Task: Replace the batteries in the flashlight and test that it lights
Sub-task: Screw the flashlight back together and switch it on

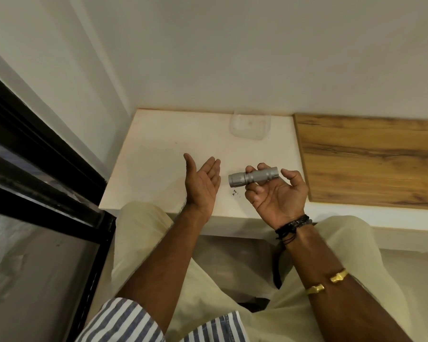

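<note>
A short grey metal flashlight [252, 178] lies level in my right hand [278, 193], gripped between the fingers and thumb, its wider head pointing left. My left hand [203, 180] is held palm-up just left of the flashlight head, fingers straight and apart, with nothing in it. Both hands hover above the white tabletop [163, 164]. No light shows from the flashlight head, and no batteries are visible.
A clear plastic container [250, 125] stands at the back of the white table against the wall. A wooden board [371, 159] lies to the right. A few small dark specks [234, 193] sit on the table below the flashlight. A black window frame [42, 154] runs along the left.
</note>
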Demonstrator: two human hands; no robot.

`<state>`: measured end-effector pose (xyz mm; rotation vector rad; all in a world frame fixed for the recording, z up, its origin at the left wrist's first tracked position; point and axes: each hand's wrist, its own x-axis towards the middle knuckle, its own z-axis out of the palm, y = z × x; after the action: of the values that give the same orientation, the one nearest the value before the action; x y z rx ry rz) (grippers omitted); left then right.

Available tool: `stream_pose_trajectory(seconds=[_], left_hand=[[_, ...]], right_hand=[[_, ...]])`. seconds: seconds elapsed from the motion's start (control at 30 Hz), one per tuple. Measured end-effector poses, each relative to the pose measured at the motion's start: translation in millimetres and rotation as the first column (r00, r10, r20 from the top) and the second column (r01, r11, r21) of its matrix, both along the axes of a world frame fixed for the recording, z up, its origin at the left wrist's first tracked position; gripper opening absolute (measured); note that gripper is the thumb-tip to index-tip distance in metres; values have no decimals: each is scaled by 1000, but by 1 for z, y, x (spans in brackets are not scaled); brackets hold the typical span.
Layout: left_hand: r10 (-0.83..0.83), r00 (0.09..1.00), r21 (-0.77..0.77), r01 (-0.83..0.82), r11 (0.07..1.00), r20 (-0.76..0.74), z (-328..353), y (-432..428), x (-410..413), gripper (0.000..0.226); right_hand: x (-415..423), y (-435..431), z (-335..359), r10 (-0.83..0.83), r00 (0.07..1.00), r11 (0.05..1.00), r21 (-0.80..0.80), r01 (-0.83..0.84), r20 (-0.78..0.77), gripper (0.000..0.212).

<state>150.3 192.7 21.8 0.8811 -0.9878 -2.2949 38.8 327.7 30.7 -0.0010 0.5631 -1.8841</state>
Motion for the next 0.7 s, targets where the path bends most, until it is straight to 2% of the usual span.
stream_pose_trajectory(seconds=[0.07,0.13,0.2,0.27,0.33,0.4,0.5,0.6,0.7], left_hand=[[1,997,-80,6,997,83,-2,1,-1,82],[3,973,-269,60,961,231,-2,2,-2,61],[48,941,-507,138,851,336,-4,4,-1,43],[77,927,-675,208,708,366,-7,7,1,33],[108,924,-782,243,574,367,-8,10,1,30],[148,932,-838,217,500,330,-9,11,1,30],[220,933,-854,141,501,284,-6,1,-3,27],[203,945,-829,107,549,257,1,-16,-7,25],[173,955,-830,108,548,239,9,-35,-13,24]], right_hand=[[2,-3,2,-16,998,998,66,20,-58,26],[4,-8,0,-35,979,981,180,73,-203,25],[8,-12,-3,-17,929,957,262,122,-370,23],[12,-14,-6,23,850,933,317,171,-527,24],[14,-19,-8,80,744,900,370,233,-664,27],[16,-27,-9,137,628,867,399,298,-766,28],[13,-42,-8,202,475,823,411,391,-856,25],[8,-60,-6,235,402,787,415,456,-885,29],[0,-79,-4,228,354,759,393,518,-907,32]])
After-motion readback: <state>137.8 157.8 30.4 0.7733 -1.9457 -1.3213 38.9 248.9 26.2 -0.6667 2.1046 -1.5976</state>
